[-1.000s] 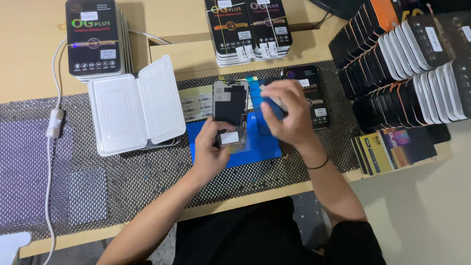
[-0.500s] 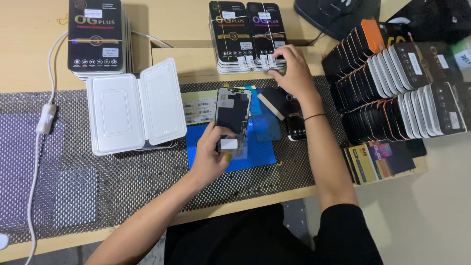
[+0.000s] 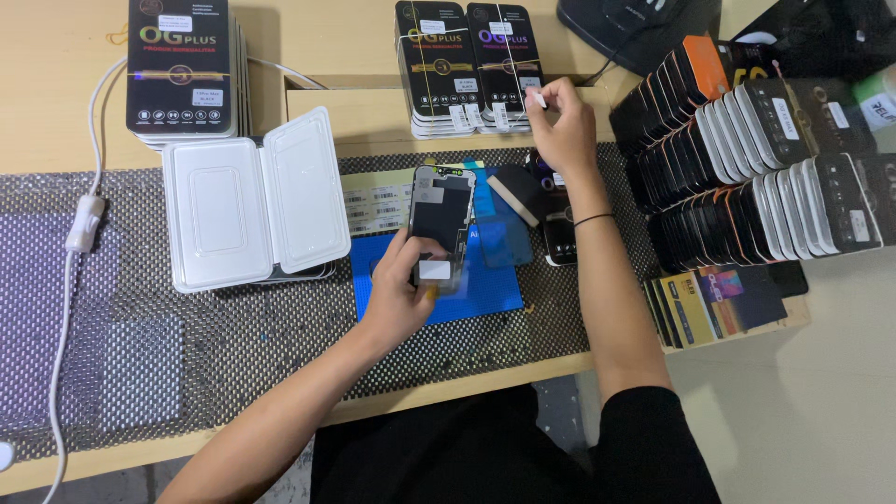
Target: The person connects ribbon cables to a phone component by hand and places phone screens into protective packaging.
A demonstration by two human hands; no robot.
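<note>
Resting on a blue rectangular mat (image 3: pixel 485 289), a black phone screen panel (image 3: pixel 441 219) is gripped by left hand (image 3: pixel 403 294) fingers; a small white tab (image 3: pixel 538 99) is pinched by right hand (image 3: pixel 563 131) fingers.

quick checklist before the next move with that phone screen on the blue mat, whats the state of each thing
1. Phone screen panel steadied: ok, the left hand grips its lower end over the blue mat.
2. Right hand free: not ok, its fingertips pinch a small white piece near the stack of black boxes.
3. Panel surface clean: cannot tell, too small to judge.
4. Space beside the panel: not ok, a dark film sheet and a small tool lie close on its right.
5. White tray open and apart from the mat: ok.
6. Anti-slip mesh mat flat under the work: ok.
</note>
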